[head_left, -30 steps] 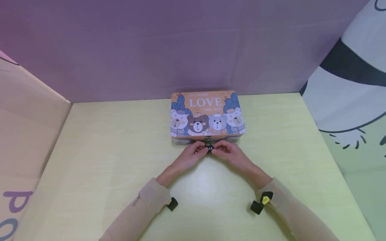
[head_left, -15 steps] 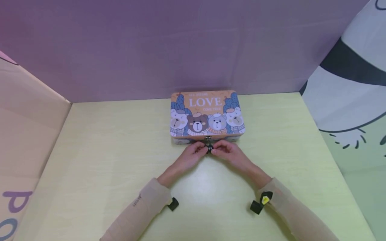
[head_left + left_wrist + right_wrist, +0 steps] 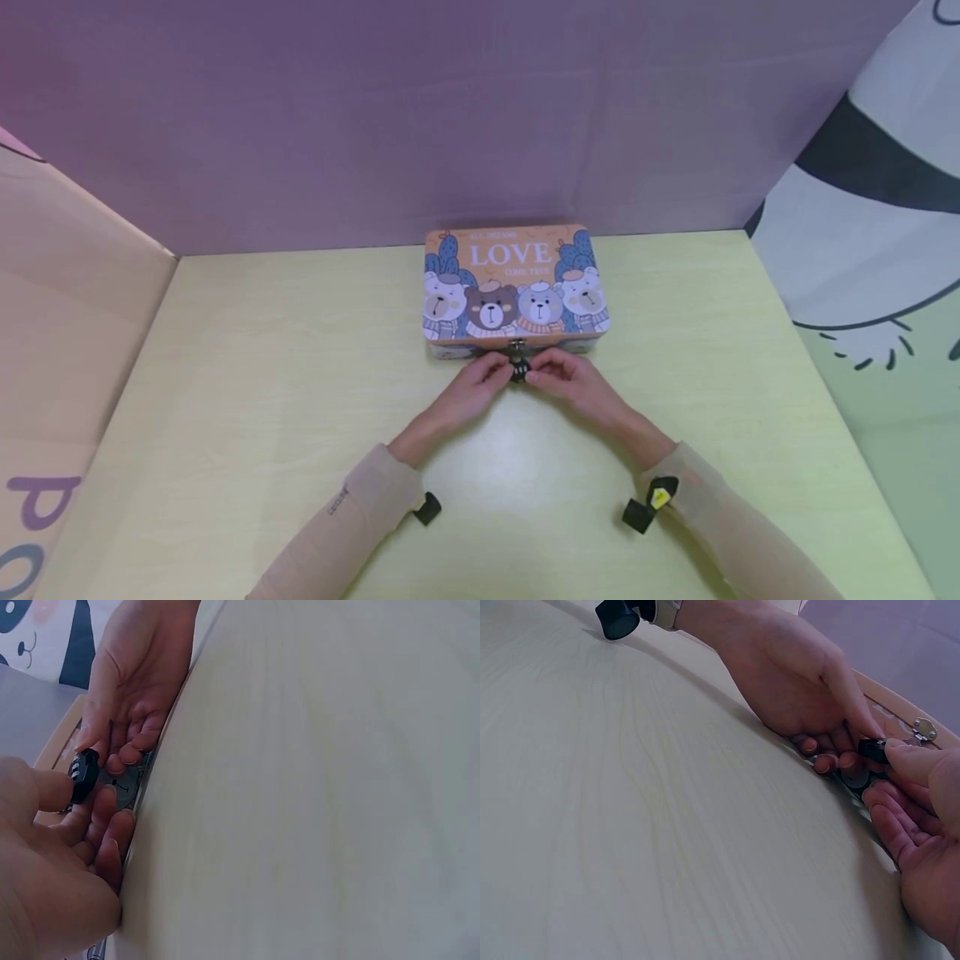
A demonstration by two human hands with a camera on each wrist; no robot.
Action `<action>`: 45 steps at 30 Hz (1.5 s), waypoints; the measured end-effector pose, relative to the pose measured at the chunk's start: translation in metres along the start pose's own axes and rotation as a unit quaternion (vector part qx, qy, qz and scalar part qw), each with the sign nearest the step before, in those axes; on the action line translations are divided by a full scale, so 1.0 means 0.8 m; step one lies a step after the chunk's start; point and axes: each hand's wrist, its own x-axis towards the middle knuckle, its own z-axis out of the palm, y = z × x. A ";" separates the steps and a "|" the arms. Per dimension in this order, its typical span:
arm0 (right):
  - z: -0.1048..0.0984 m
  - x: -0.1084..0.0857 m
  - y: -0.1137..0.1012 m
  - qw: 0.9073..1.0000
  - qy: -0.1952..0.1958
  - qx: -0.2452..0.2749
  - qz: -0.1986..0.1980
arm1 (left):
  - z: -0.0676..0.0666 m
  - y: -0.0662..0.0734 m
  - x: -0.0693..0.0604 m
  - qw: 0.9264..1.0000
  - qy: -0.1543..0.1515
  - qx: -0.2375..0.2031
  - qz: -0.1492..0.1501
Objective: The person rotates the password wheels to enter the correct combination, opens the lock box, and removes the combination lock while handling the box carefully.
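Note:
A small black combination padlock (image 3: pixel 521 369) with number dials hangs at the metal clasp (image 3: pixel 517 343) on the front of a tin box (image 3: pixel 517 283). The box lid is down and printed with bears and the word LOVE. From the left, my left hand (image 3: pixel 474 387) pinches the padlock between thumb and fingers. My right hand (image 3: pixel 573 383) pinches its other side. In the left wrist view the padlock (image 3: pixel 84 775) shows its dials between both thumbs. The right wrist view shows the padlock (image 3: pixel 872 749) mostly covered by fingers, with the clasp (image 3: pixel 924 729) beside it.
The box stands at the back of a pale wooden table (image 3: pixel 300 400), close to a purple wall panel (image 3: pixel 375 125). Printed panels stand at the left and right sides. Black wrist cameras sit at both sleeves, such as the right wrist camera (image 3: pixel 638 516).
The padlock has turned slightly between my fingers, and its dials now face up more plainly. Both hands stay at nearly the same place; the box has not moved.

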 end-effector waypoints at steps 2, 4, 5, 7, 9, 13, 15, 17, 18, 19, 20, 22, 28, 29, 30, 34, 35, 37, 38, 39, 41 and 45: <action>0.000 0.000 0.000 1.000 0.000 0.000 0.002 | 0.001 0.000 0.000 1.000 -0.002 -0.003 0.002; 0.000 0.000 0.000 1.000 -0.001 -0.002 0.001 | 0.001 -0.001 -0.001 1.000 -0.004 -0.004 0.001; -0.001 0.000 0.000 1.000 -0.001 -0.002 0.002 | 0.002 0.000 -0.001 1.000 -0.005 -0.004 0.000; 0.000 0.000 -0.001 1.000 0.000 -0.003 0.003 | 0.002 0.000 -0.001 1.000 -0.006 -0.001 -0.003; -0.001 0.000 -0.001 1.000 0.000 -0.004 0.003 | 0.002 0.001 -0.001 1.000 -0.005 0.003 -0.005; 0.000 0.000 -0.002 1.000 0.001 -0.005 0.003 | 0.002 0.001 -0.002 1.000 -0.002 0.008 -0.006; 0.000 0.000 -0.002 1.000 0.001 -0.007 0.003 | 0.002 0.001 -0.002 1.000 -0.002 0.007 -0.006; 0.000 0.001 -0.002 1.000 0.000 -0.009 0.001 | 0.002 0.001 -0.001 1.000 -0.002 0.006 -0.005; 0.000 0.001 -0.002 1.000 0.000 -0.010 0.001 | 0.002 0.000 -0.001 1.000 -0.002 0.005 -0.004; 0.001 0.001 -0.002 1.000 0.001 -0.010 0.001 | 0.003 0.001 -0.001 1.000 -0.002 0.004 -0.005; 0.001 0.001 -0.002 1.000 0.001 -0.010 0.001 | 0.003 0.001 -0.001 1.000 -0.001 0.003 -0.005; 0.001 0.000 -0.003 1.000 0.000 -0.011 -0.001 | 0.003 0.002 -0.001 1.000 0.001 0.000 -0.008; 0.002 0.000 -0.003 1.000 0.001 -0.015 -0.004 | 0.004 0.003 0.001 1.000 0.007 -0.002 -0.015; 0.002 0.000 -0.003 1.000 0.002 -0.015 -0.004 | 0.004 0.003 0.001 1.000 0.008 -0.001 -0.015; 0.002 0.000 -0.002 1.000 0.002 -0.016 -0.004 | 0.004 0.003 0.001 1.000 0.009 -0.001 -0.015; 0.002 0.001 -0.002 1.000 0.004 -0.014 0.001 | 0.003 0.003 0.001 1.000 0.006 0.000 -0.008; 0.002 0.001 -0.002 1.000 0.003 -0.015 0.000 | 0.003 0.003 0.001 1.000 0.004 0.001 -0.006; 0.002 0.001 -0.001 1.000 0.005 -0.014 0.001 | 0.002 0.003 0.000 1.000 0.001 0.004 -0.002; 0.002 0.001 -0.001 1.000 0.005 -0.015 0.002 | 0.002 0.002 0.000 1.000 0.000 0.005 -0.001; 0.002 0.001 -0.001 1.000 0.005 -0.014 0.002 | 0.001 0.002 0.000 1.000 -0.002 0.007 0.000; 0.002 0.001 -0.001 1.000 0.004 -0.014 0.001 | 0.001 0.001 -0.001 1.000 -0.007 0.008 0.001; 0.002 0.002 -0.001 1.000 0.002 -0.010 0.002 | -0.001 0.000 -0.001 1.000 -0.018 0.010 0.002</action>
